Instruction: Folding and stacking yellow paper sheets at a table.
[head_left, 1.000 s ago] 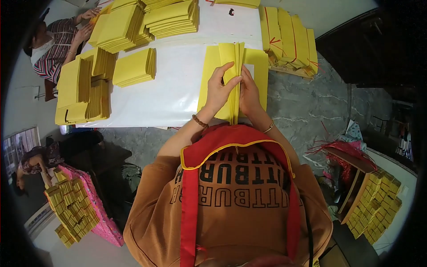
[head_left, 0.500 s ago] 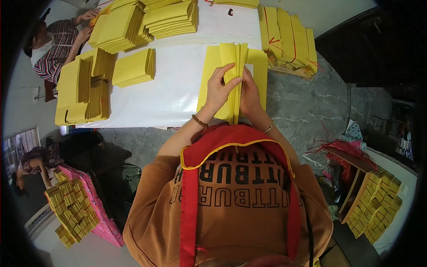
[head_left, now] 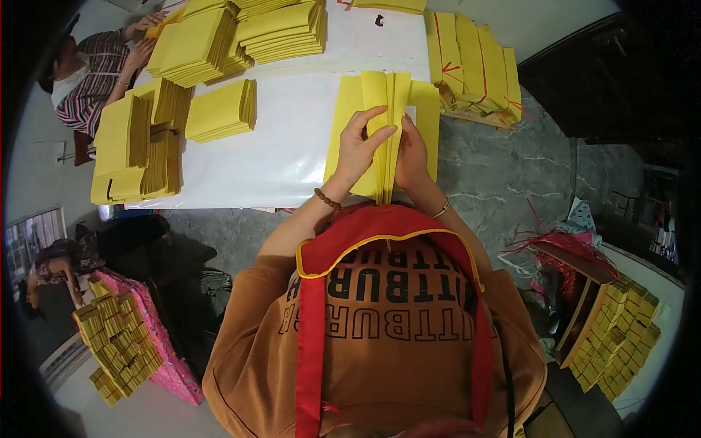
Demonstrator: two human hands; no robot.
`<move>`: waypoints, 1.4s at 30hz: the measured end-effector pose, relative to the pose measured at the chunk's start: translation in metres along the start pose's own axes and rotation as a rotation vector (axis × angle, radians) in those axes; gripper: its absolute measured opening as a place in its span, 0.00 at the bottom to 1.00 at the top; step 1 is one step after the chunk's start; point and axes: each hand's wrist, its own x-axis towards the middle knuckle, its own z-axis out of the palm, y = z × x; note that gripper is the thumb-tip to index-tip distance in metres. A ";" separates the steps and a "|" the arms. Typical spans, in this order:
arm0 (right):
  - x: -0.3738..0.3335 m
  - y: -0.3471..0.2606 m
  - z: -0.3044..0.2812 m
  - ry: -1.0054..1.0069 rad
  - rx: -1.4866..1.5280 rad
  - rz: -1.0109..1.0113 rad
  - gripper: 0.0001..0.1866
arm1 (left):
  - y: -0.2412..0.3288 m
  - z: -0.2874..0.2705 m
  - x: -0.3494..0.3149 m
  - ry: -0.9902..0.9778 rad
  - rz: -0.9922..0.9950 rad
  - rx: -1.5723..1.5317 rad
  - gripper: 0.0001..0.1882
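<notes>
Dark block lettering (head_left: 387,285), partly solid and partly outlined, is printed on a brown shirt (head_left: 409,369). Folded yellow sheets (head_left: 374,91) are held between the left hand (head_left: 356,152), fingers half curled about them, and the right hand (head_left: 412,157), fingers partly hidden, above the white desk (head_left: 285,146). Its left side is occupied by yellow stacks (head_left: 197,44); bundles (head_left: 471,58) tied in red are seen beside its right edge.
</notes>
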 end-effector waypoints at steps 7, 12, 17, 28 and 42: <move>0.003 0.003 -0.009 0.056 0.002 0.047 0.18 | -0.008 0.001 0.000 0.031 -0.091 -0.189 0.13; 0.001 0.001 -0.001 0.069 -0.009 0.029 0.18 | -0.001 -0.001 0.001 0.021 -0.076 -0.040 0.08; 0.002 0.003 -0.002 0.059 -0.017 0.049 0.16 | 0.004 0.002 0.002 0.032 -0.102 -0.060 0.08; 0.001 0.002 0.003 0.023 -0.074 -0.005 0.13 | 0.004 0.005 0.002 0.065 0.004 0.026 0.10; 0.005 0.010 -0.008 0.207 -0.396 -0.242 0.11 | 0.001 0.007 -0.001 0.057 -0.094 -0.067 0.09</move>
